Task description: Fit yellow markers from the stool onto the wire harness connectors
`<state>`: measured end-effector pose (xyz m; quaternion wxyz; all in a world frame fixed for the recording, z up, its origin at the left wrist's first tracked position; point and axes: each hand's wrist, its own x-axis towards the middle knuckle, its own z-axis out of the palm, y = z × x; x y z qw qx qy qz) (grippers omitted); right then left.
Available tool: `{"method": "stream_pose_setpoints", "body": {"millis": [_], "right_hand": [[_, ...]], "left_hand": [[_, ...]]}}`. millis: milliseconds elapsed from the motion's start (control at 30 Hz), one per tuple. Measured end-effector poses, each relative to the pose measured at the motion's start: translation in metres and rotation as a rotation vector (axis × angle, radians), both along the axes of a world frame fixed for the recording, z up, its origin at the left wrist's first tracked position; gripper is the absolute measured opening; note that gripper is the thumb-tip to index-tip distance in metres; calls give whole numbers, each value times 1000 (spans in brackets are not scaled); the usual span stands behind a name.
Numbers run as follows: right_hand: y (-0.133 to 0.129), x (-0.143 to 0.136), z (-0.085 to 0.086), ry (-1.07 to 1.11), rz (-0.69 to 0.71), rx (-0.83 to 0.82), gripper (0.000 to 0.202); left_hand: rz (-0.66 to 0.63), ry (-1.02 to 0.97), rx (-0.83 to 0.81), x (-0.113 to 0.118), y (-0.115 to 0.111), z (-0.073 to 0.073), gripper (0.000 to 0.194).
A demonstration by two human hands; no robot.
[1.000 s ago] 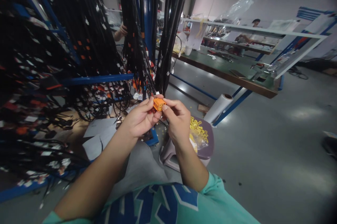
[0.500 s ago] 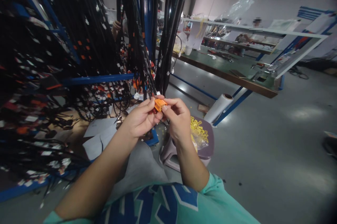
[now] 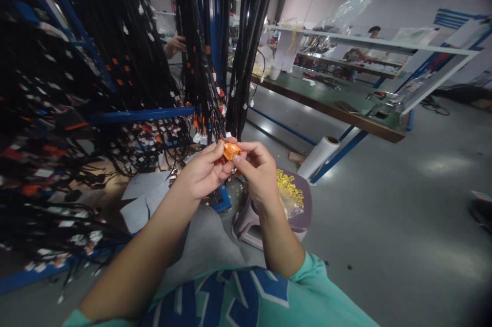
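Note:
An orange connector [image 3: 231, 150] is between my two hands, in front of the hanging black harnesses. My left hand [image 3: 202, 173] grips its left side between thumb and fingers, palm partly turned up. My right hand [image 3: 258, 170] closes on its right end, the thumb pressed to the front face. Whether a small part sits under that thumb is hidden. Just behind my fingertips, the lower end of a black wire harness [image 3: 209, 96] hangs down with white tags and small connectors.
Yellow clips [image 3: 289, 187] and a clear bag lie on a purple stool [image 3: 305, 219] by my right forearm. Dense harnesses [image 3: 115, 35] hang on a blue rack at left. A green workbench [image 3: 307, 92] and a film roll [image 3: 320, 157] stand right. Another person's hand [image 3: 176, 46] reaches among the harnesses.
Both my hands and the orange connector have shifted slightly left, and the connector has tilted a little. The other person's hand behind the harnesses has moved right and shows more.

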<state>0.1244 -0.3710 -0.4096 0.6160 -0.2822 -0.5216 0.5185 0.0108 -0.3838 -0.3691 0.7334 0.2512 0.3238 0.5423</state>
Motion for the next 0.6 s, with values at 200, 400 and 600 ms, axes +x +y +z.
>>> {"method": "stream_pose_setpoints", "body": {"millis": [200,400,600], "right_hand": [[0,4,0,-20,-3,24,19],[1,11,2,-132,-31,96,16],[-3,13,8,-307,-182,175,15]], "left_hand": [[-7,14,40,0,0,-2,29],[-9,1,35,2,-2,3,33],[8,43,69,3,-1,1,32]]}}
